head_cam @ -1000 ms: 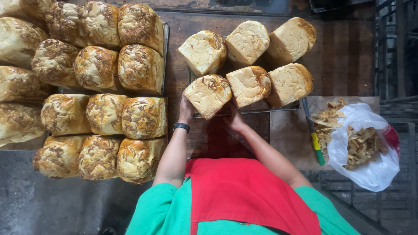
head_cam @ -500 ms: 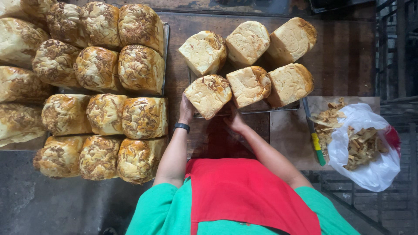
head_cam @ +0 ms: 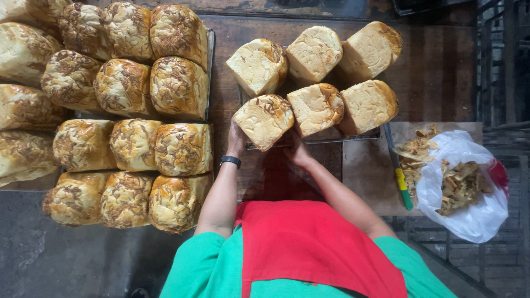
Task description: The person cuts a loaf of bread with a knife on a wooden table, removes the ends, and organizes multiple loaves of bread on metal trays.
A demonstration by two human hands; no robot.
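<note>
**Loaf held at the rack's near corner**

On the dark wooden bench (head_cam: pixel 441 83), a wire rack (head_cam: pixel 331 137) carries six loaves. Left hand (head_cam: pixel 236 139) and right hand (head_cam: pixel 298 153) each close a grip on the nearest loaf (head_cam: pixel 264 120), its underside tilted upward.

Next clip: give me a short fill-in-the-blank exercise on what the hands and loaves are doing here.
1. The left hand and right hand hold one ____ between them.
2. The held loaf sits at the near-left corner of a group of ____ loaves on the wire rack.
3. The left wrist wears a black ____.
4. The white bag of scraps lies to the person's ____.

Missing words: loaf; six; band; right
</note>
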